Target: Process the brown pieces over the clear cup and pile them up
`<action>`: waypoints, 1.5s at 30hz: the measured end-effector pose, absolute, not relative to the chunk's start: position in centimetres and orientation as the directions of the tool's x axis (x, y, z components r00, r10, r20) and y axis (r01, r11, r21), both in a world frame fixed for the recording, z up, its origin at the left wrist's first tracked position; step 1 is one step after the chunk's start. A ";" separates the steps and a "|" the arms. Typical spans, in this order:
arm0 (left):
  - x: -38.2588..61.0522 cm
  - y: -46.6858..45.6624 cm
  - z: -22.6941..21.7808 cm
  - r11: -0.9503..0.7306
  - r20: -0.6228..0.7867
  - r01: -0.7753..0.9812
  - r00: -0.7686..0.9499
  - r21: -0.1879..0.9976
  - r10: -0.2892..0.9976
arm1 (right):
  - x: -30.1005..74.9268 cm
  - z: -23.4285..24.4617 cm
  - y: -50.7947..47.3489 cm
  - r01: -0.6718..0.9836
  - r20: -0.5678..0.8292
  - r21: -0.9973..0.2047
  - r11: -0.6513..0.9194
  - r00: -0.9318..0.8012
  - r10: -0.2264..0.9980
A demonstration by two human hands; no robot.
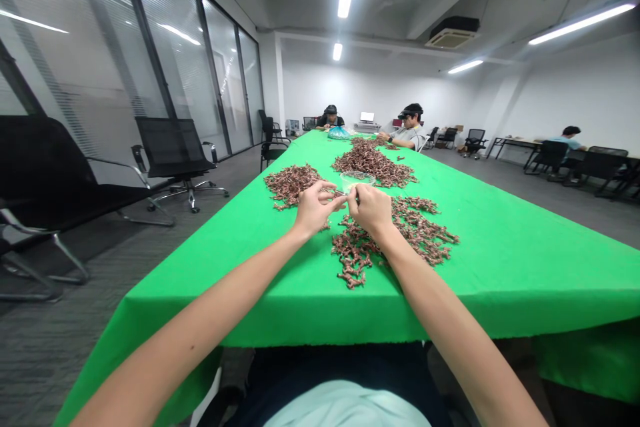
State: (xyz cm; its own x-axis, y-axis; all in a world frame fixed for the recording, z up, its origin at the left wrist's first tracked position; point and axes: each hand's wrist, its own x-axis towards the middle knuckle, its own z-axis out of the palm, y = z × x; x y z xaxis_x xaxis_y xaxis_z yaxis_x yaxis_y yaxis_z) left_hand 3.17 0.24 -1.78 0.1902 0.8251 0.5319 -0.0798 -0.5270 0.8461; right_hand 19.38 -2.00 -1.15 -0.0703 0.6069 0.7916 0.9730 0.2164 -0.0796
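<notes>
- A small part is held over the tabletop, between both hands.
- The left hand and right hand meet, fingers closed on the part from either side.
- A clear bowl stands just behind.
- A brown pile lies under the right hand.

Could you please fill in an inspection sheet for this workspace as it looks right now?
Surface: green cloth lies flat over a long table.
Job's things: left hand and right hand pinch a small piece between them; clear bowl just beyond.
Clutter: brown pieces in a left heap, a far heap and a near heap beside the right wrist.
Grippers: both hands bare, fingertips closed on the piece.
Cables: nothing seen.
Surroundings: office chairs and glass wall on the left; people seated at the far end.
</notes>
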 end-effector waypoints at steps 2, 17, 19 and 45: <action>3.2 0.3 -1.8 -0.524 0.529 -0.079 0.187 0.848 0.828 | 19.4 -1.2 -2.0 0.976 0.798 -0.065 0.208 -0.074 0.598; 3.4 -0.1 -1.3 -0.520 0.540 -0.148 0.210 0.841 0.815 | 19.2 -1.2 -2.0 0.982 0.830 -0.058 0.178 -0.051 0.555; 3.5 -0.1 -1.3 -0.522 0.543 -0.152 0.214 0.839 0.812 | 19.2 -1.3 -1.9 0.982 0.836 -0.053 0.179 -0.054 0.546; 2.8 -0.3 -0.5 -0.435 0.463 -0.157 0.305 0.886 0.833 | 19.8 -1.7 -1.4 0.978 0.882 0.126 0.168 -0.187 0.432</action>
